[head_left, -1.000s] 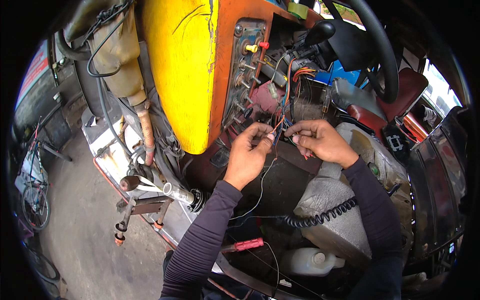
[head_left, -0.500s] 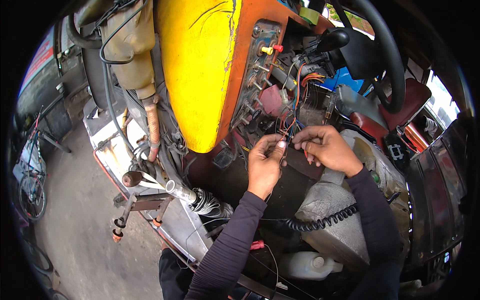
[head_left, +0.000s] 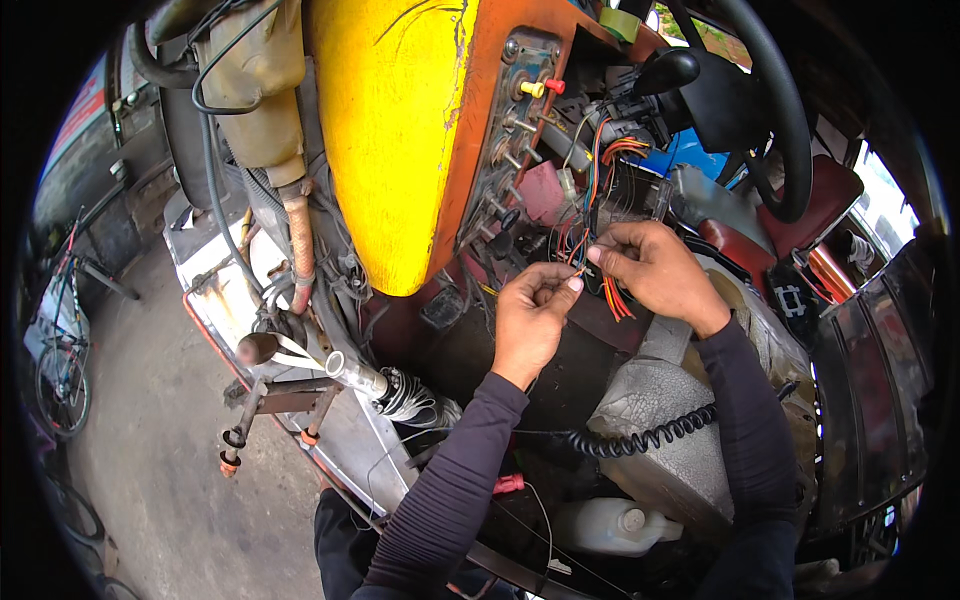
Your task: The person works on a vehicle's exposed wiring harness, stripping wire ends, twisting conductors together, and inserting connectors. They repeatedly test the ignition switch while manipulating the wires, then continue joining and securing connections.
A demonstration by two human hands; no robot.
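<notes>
A bundle of thin coloured wires (head_left: 592,190) hangs down beneath the steering column. My left hand (head_left: 532,318) pinches a wire from it between thumb and forefinger. Close on its right, my right hand (head_left: 660,268) also has thumb and forefinger closed on a wire of this bundle; the fingertips of the two hands almost meet. Below the right hand dangle several orange and red wire ends (head_left: 616,298). The exact wire in each pinch is too small to make out fully.
An orange and yellow dashboard housing (head_left: 400,150) with a panel of toggle switches (head_left: 512,140) stands ahead. The steering wheel (head_left: 785,110) is at upper right. A black coiled cord (head_left: 645,440) crosses below my right forearm. A whitish plastic jug (head_left: 615,527) lies near the bottom.
My right hand has shifted slightly up and left, its fingertips now at the wires by my left thumb. The orange and red wire ends below it show more fully.
</notes>
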